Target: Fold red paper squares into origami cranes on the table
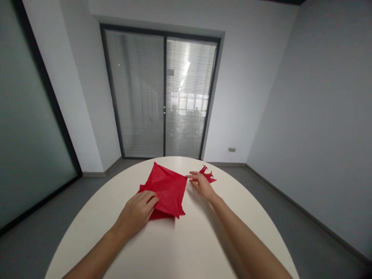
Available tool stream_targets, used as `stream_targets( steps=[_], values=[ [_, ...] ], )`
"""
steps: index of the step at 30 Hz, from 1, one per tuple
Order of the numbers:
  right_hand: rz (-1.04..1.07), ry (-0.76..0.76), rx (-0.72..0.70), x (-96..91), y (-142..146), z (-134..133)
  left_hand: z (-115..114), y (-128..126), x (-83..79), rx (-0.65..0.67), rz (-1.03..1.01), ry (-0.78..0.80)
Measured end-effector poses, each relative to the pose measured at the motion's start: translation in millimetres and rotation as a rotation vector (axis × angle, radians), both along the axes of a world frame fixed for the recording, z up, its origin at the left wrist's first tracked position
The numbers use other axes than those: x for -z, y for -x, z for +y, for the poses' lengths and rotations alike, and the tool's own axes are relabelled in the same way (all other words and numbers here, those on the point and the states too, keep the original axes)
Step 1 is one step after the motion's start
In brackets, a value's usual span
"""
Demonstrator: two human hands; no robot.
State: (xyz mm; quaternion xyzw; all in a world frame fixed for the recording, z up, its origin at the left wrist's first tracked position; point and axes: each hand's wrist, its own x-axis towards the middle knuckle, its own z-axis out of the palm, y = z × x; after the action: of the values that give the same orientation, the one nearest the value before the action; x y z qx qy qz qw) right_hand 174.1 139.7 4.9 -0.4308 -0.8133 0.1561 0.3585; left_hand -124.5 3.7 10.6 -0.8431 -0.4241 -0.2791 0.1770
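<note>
Several creased sheets of red paper [170, 190] lie loosely stacked on a round white table, with corners pointing different ways. The top sheet bulges a little. My left hand [141, 209] is closed at the left edge of the paper, its curled fingers over the sheet; the thumb is mostly hidden. At the upper right corner of the top sheet, my right hand [202, 185] has its fingers stretched out and apart, the tips at or just touching that corner. Just beyond it sit small red folded paper cranes [208, 176], partly hidden behind the hand.
The round white table [186, 252] curves away on both sides. Behind it is a dark-framed window [164, 93] with blinds. Plain walls stand left and right, and a dark-framed frosted glass panel [26, 116] is at the far left. Grey floor surrounds the table.
</note>
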Motion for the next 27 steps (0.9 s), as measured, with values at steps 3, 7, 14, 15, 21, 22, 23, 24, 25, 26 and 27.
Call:
stream_targets(
  steps=[3,7,14,15,21,22,23,24,25,26,27],
  values=[
    [-0.279,-0.058,0.250,13.8,-12.9,9.8,-8.9,-25.2,15.4,-0.142,0.076,0.181],
    [-0.438,-0.026,0.491,22.6,-30.4,14.7,-10.1,-38.6,18.8,-0.227,0.085,0.205],
    [-0.466,0.117,0.579,30.8,-42.9,10.9,-2.9,-40.3,11.1,-0.348,0.070,0.135],
    [-0.467,0.118,0.588,29.9,-43.3,9.8,-2.9,-44.0,13.4,-0.352,0.085,0.172],
    [-0.430,0.155,0.622,17.8,-45.7,-2.3,-1.2,-56.1,42.1,-0.338,-0.092,0.401],
    [-0.424,0.161,0.616,16.4,-46.3,-5.8,-1.2,-54.5,45.7,-0.334,-0.129,0.473],
    [-0.417,0.166,0.611,15.5,-47.0,-9.7,-1.5,-52.2,48.0,-0.304,-0.149,0.540],
    [-0.406,0.170,0.608,14.8,-47.6,-13.7,-2.2,-49.7,48.6,-0.259,-0.162,0.591],
    [-0.393,0.176,0.606,14.3,-48.3,-17.7,-2.9,-47.5,47.7,-0.197,-0.169,0.633],
    [-0.386,0.182,0.606,13.5,-48.8,-21.6,-3.6,-45.8,45.3,-0.127,-0.174,0.667],
    [-0.367,0.190,0.601,12.3,-49.1,-25.3,-4.1,-45.1,41.7,-0.075,-0.191,0.692]
  ],
)
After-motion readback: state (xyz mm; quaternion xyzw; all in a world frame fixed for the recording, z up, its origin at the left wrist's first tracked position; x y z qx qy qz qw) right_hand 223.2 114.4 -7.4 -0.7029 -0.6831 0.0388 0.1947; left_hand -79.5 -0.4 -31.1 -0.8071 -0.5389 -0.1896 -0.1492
